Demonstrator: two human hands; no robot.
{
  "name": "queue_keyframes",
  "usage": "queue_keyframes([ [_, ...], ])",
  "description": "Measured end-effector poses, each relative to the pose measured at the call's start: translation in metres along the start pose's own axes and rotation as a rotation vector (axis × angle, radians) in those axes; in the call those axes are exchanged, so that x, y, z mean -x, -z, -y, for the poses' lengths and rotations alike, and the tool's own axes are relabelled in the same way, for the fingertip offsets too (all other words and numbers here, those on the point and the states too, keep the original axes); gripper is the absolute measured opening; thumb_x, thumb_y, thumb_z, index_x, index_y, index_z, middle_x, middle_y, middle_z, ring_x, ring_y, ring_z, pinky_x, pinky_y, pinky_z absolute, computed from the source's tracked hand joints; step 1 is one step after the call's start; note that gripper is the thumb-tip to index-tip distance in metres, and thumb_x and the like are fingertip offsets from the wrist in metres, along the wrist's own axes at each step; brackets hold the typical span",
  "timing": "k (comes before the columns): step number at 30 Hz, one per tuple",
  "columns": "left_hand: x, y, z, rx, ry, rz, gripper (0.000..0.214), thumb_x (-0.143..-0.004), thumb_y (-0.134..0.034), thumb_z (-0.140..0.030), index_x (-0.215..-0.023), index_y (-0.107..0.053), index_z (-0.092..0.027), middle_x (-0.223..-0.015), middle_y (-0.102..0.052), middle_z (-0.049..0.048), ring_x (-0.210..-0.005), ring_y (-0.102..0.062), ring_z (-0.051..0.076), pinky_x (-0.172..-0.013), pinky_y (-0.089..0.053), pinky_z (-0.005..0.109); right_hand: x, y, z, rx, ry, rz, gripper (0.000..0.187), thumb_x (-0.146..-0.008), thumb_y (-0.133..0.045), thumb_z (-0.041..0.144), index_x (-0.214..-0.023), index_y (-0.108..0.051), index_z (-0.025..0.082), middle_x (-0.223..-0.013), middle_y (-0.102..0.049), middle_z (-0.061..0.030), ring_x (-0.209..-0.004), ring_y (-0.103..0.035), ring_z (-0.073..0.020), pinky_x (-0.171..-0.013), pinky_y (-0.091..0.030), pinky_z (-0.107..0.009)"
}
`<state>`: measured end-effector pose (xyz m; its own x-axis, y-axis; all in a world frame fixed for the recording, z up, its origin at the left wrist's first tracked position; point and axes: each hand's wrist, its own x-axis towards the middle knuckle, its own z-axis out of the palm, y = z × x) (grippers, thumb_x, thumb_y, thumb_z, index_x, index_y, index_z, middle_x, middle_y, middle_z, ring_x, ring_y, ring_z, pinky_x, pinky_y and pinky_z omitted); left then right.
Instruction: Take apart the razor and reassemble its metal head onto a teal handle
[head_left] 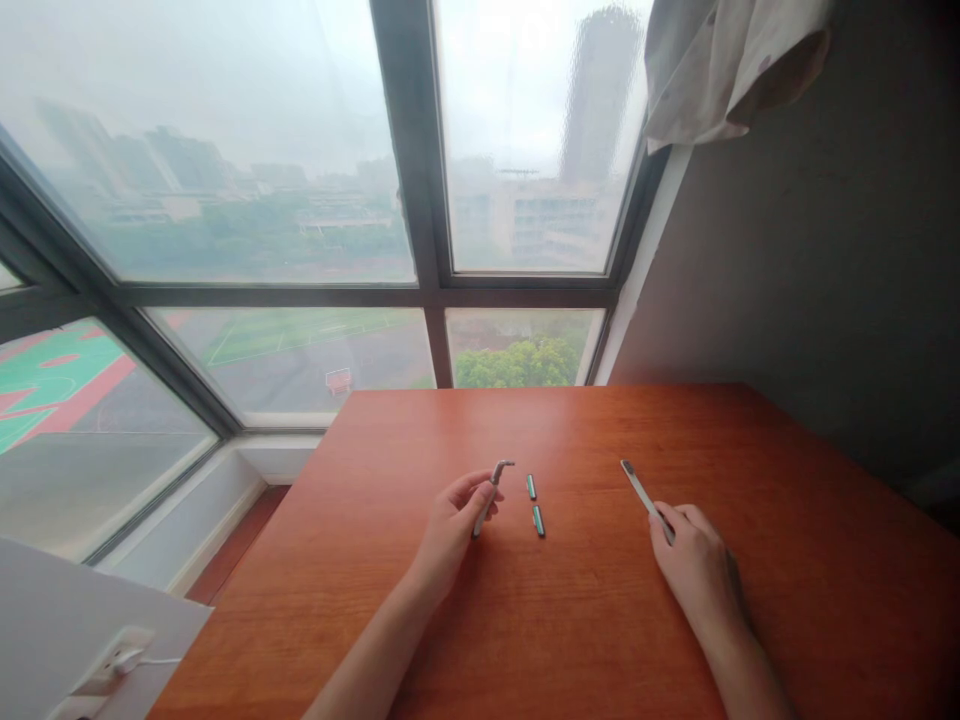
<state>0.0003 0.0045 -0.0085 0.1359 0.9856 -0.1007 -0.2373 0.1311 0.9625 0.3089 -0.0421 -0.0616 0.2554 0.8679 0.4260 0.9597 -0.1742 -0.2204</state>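
Note:
My left hand (466,508) is closed around a grey razor handle (496,472), held tilted just above the table. Its bent neck points to the right and bears no blade head. Two small razor cartridges (538,521), dark with green strips, lie one behind the other on the table, right of that hand. Farther right, my right hand (694,555) grips the near end of a pale toothbrush (639,488). The dark-bristled head points away to the left, at or close to the tabletop; its handle's end is hidden under my fingers.
The reddish-brown wooden table (450,620) reaches back to a window with grey frames (330,297). A dark wall (780,270) stands to the right, with a pale curtain (731,70) above. At lower left, a white plug (127,660) sits in a socket.

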Motion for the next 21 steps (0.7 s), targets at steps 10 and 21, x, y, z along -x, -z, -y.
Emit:
queue_keyframes([
  [10,0.001,-0.002,-0.002,-0.026,0.009,-0.004,0.040,-0.077,-0.068,-0.042,-0.105,-0.066,-0.013,-0.084,-0.067,0.0087,-0.070,-0.056,0.014,-0.064,-0.043,0.024,0.001,0.003,0.014,-0.033,-0.051,0.066,0.025,-0.087,-0.048,0.028,-0.099,-0.066,0.015,-0.090,-0.063,-0.0062,-0.070,-0.060,-0.0173,-0.057,-0.037,-0.027],
  [21,0.000,-0.003,-0.003,-0.035,0.009,-0.008,0.039,-0.076,-0.068,-0.043,-0.102,-0.067,-0.014,-0.081,-0.067,0.0076,-0.068,-0.055,0.014,-0.063,-0.042,0.024,-0.009,0.023,0.025,-0.240,0.027,-0.105,0.030,-0.088,-0.048,0.035,-0.106,-0.064,0.017,-0.097,-0.065,-0.0088,-0.084,-0.060,-0.0229,-0.073,-0.044,-0.031],
])
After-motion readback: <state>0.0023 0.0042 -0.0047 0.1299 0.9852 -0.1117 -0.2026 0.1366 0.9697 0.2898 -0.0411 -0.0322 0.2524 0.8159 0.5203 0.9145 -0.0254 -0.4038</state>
